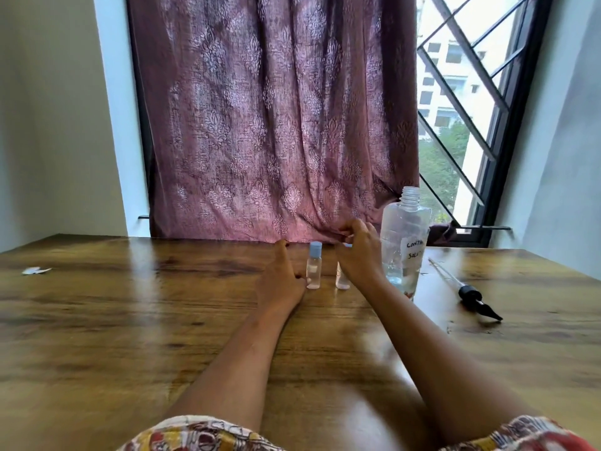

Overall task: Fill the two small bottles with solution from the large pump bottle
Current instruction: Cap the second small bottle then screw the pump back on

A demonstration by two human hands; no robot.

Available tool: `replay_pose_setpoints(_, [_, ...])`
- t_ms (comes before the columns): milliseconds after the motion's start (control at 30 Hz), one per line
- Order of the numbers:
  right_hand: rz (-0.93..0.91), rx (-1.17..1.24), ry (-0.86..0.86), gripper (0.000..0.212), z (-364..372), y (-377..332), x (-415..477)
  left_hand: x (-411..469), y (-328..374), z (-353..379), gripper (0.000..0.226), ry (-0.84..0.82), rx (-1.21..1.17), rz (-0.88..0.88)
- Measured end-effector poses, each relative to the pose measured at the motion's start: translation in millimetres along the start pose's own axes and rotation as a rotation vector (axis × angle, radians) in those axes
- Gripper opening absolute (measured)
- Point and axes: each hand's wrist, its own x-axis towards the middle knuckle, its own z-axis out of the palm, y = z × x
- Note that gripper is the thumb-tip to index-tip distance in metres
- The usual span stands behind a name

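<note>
Far left of the large bottle, a paper scrap lies on the table. Nearer it, the left hand rests on the wood with fingers stretched out, holding nothing, its thumb against the capped small bottle. Just left of the large bottle, the right hand curls its fingers over the top of the second small bottle. The large bottle stands uncapped, and to its right lies the pump.

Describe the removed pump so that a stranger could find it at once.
Start at the large clear bottle standing open on the wooden table. Right of it lies the pump. It is the only black thing there, with a long thin tube attached.
</note>
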Motion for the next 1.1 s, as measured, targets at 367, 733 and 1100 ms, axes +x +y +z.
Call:
replay_pose_setpoints(367, [0.122,-0.149,-0.193,0.040,14.5,24.7,-17.8,-2.0,3.1,4.9,0.086,0.022,0.017,0.050])
replay_pose_setpoints(733, [0.110,-0.219,-0.154,0.065,0.1,1.6,-17.7,-5.7,10.7,1.7,0.079,0.128,0.016,0.095])
replay_pose_setpoints(1100, [0.052,-0.217,0.282,0.018,-116.1,14.0,-15.4,-31.5,46.7,8.9,0.064,0.169,-0.087,0.330])
